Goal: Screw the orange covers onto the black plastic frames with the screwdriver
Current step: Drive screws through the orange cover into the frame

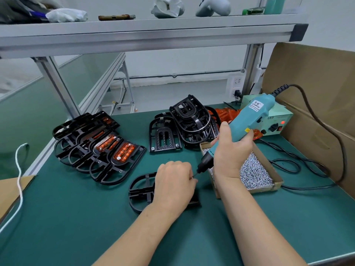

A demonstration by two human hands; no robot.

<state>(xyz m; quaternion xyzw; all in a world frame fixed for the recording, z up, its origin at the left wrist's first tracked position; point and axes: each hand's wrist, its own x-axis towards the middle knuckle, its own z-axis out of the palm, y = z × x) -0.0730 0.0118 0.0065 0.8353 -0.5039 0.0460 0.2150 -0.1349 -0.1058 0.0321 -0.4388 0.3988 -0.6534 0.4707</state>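
Green bench mat (76, 217). Finished frames (107, 176) with orange covers (123, 153) stacked centre-left. Right hand (230, 148) grips teal electric screwdriver (253, 114), centre-right. Left hand (172, 187) over black frame (140, 191), lower centre, pinches screw (192, 177) at bit.

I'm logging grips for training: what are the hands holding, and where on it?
Right hand grips the screwdriver around its lower body. Left hand lies on a frame, fingertips at the bit; whether they pinch anything cannot be told.
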